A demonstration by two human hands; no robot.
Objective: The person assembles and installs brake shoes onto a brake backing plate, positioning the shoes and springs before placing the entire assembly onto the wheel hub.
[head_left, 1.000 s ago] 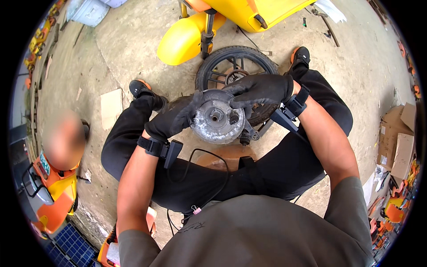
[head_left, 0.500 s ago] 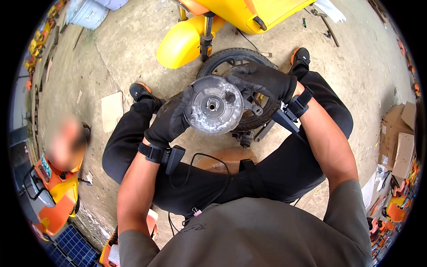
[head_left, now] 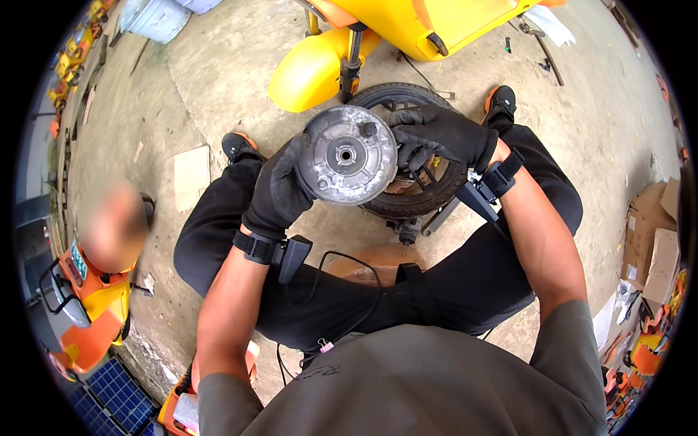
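Observation:
A round, worn grey metal brake plate [head_left: 338,171] with a hole through its hub is held up over the wheel. My left hand [head_left: 278,189], in a black glove, grips its left edge, thumb on the face and the other fingers mostly hidden behind. At the plate's right edge, my gloved right hand [head_left: 443,134] has its fingers curled, the tips against the rim; what lies under them is partly hidden. Below is a black spoked wheel [head_left: 435,199] with a tyre, lying on the floor between my legs.
A yellow vehicle front with a mudguard [head_left: 305,69] and fork leg [head_left: 352,62] stands just beyond the wheel. Flat cardboard [head_left: 191,174] lies left, cardboard boxes [head_left: 643,236] stand right. At far left is an orange-and-yellow vehicle [head_left: 94,320]; a pale bucket [head_left: 156,19] stands behind.
The brake plate has tipped and risen slightly in my hands. The arm that stuck out at its right is now out of sight. My right hand has shifted right along with the view.

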